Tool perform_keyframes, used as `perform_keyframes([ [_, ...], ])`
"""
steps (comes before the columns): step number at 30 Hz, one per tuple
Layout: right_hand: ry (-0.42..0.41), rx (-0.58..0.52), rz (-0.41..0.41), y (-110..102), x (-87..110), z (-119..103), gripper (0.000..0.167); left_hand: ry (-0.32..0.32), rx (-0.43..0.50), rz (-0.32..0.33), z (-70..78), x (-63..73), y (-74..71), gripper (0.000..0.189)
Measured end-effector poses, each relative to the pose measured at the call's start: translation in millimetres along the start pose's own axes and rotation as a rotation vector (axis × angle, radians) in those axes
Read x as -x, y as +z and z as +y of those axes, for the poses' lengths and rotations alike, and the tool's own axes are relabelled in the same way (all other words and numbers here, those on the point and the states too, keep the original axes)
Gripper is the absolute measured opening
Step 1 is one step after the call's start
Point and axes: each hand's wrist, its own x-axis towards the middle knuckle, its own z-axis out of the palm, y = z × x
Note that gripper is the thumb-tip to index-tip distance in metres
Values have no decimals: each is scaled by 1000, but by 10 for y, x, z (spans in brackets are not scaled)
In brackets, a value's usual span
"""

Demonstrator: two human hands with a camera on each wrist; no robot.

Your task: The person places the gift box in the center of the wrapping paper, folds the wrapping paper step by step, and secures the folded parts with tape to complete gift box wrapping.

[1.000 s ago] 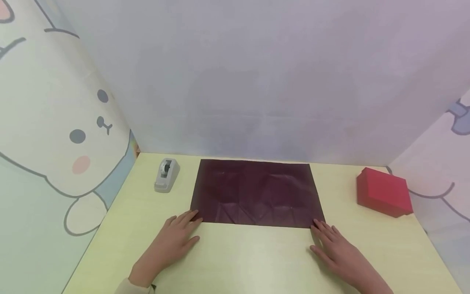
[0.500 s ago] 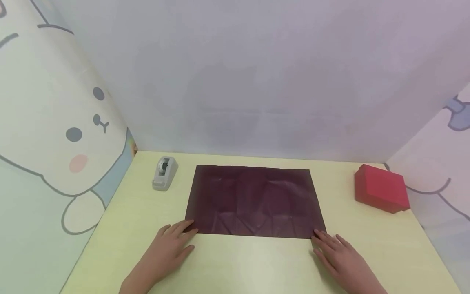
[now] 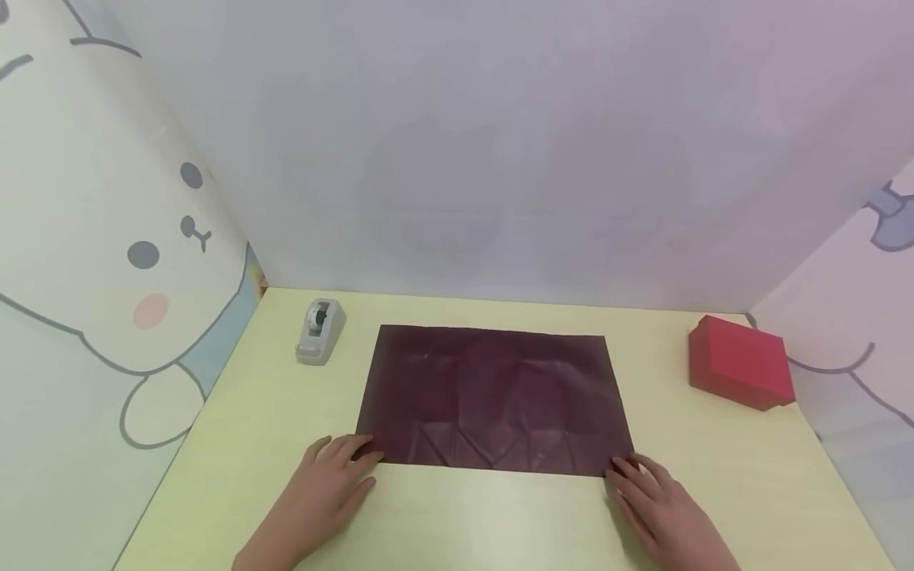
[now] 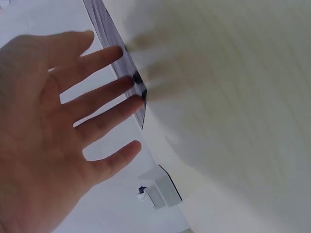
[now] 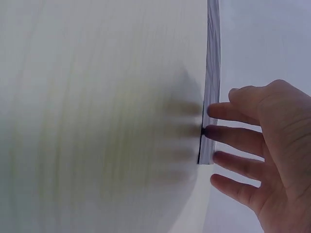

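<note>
A dark maroon sheet (image 3: 493, 396), creased and slightly shiny, lies flat on the pale table in the head view. At its near left corner rest the fingertips of my left hand (image 3: 317, 492), fingers spread and fairly straight. My right hand (image 3: 660, 507) touches the near right corner with its fingertips. In the left wrist view the left hand (image 4: 63, 111) has three fingertips on the sheet's edge (image 4: 109, 39). The right wrist view shows the right hand (image 5: 262, 150) with relaxed fingers at the sheet's corner (image 5: 209, 87). Neither thumb curls around the sheet.
To the left behind the sheet stands a grey tape dispenser (image 3: 320, 331), also seen in the left wrist view. A red box (image 3: 741, 362) sits at the right side of the table (image 3: 485, 523). A pale wall (image 3: 500, 159) rises along the table's back edge.
The maroon sheet has slid toward me, away from the back edge, with both hands drawing back along with it. The head view has shifted a little.
</note>
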Motion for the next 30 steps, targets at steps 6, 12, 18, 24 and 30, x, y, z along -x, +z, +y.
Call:
perform_keyframes([
  [6,27,-97,44,107,-231,43,38,14,28,2,27,-309,47,39],
  [12,39,-78,-9,170,-420,36,52,29,12,-68,48,-490,105,45],
  [18,15,-78,1,161,-389,20,50,12,49,-116,78,-425,86,45],
  [24,0,-65,29,146,-293,-26,57,7,62,-116,118,-344,62,47],
  [30,20,-75,32,125,-264,-57,58,-10,59,-108,140,-310,65,47],
])
